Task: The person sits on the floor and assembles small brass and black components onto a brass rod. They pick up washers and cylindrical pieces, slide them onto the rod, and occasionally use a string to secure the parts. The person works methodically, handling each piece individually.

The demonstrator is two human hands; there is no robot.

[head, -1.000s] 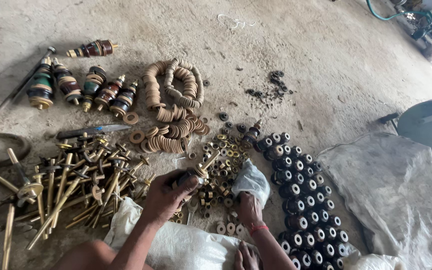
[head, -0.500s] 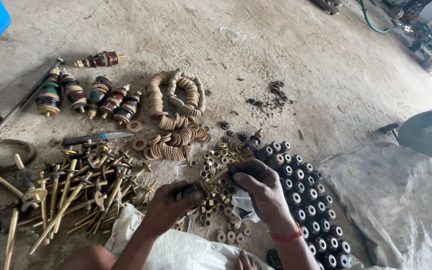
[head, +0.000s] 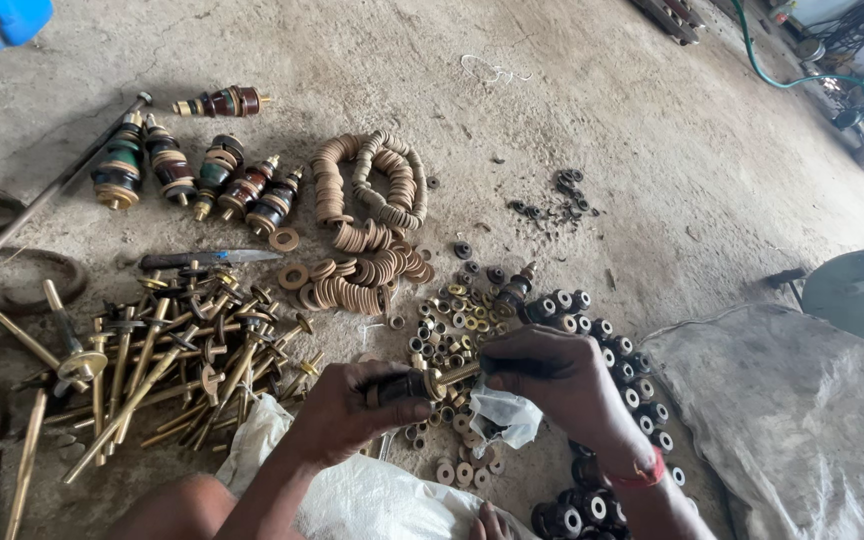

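My left hand (head: 352,412) grips a dark bushing with a brass stud (head: 422,382) that points to the right, held level above the floor. My right hand (head: 557,378) is closed on the stud's far end, and a crumpled white plastic bag (head: 502,418) hangs just beneath the fingers. Under both hands lies a scatter of small brass nuts and washers (head: 457,310). A row of black rubber rings with white centres (head: 622,370) runs down the floor to the right of my right hand.
A heap of long brass studs (head: 152,360) lies at left, with a knife (head: 202,259) above it. Several assembled bushings (head: 192,175) and strings of tan washers (head: 367,215) sit further back. A grey sack (head: 782,420) lies right, a white sack (head: 352,500) on my lap.
My right hand has risen from the floor near the plastic bag and closed on the end of the stud held by my left hand. The camera has moved closer.
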